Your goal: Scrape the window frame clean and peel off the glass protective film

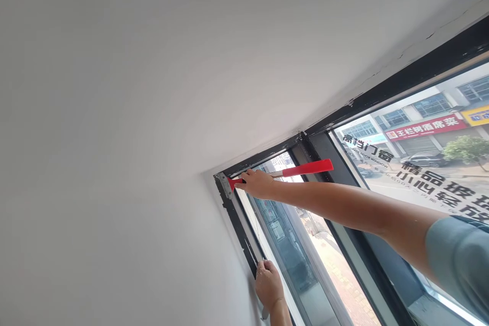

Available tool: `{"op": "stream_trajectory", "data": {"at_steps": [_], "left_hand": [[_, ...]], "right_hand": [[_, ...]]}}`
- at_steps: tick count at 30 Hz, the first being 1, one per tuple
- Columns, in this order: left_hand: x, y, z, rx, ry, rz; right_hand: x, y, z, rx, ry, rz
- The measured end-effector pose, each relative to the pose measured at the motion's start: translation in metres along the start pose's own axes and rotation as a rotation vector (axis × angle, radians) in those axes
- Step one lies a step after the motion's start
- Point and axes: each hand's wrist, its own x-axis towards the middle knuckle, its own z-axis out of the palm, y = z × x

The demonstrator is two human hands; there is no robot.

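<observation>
My right hand [257,184] reaches across from the right, its fingers wrapped round a long scraper with a red handle [308,168]. The scraper's metal head [225,186] rests against the upper corner of the black window frame [239,229], where it meets the white wall. Lower down, my left hand [268,284] is closed beside the same upright of the frame. A bit of something greyish shows under that hand, but I cannot make out what it holds. White specks dot its fingers.
A smooth white ceiling [244,61] slopes above, with a thin crack [430,36] near the right-hand frame. White residue marks the black frame edges. The large right window pane [412,127] bears printed lettering; a street with shop signs lies outside.
</observation>
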Motion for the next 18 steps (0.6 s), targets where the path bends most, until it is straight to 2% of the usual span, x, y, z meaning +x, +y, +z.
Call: {"op": "stream_trajectory", "data": {"at_steps": [11,18], "left_hand": [[-0.0002,0.0005,-0.0026,-0.004,-0.005,0.0],[-0.001,0.0007,-0.0024,0.001,-0.011,0.001]], "right_hand": [[0.0063,0.0006,-0.0046,-0.042,-0.008,-0.054],[0.0075,-0.005,-0.001,-0.011,0.031,-0.03]]}}
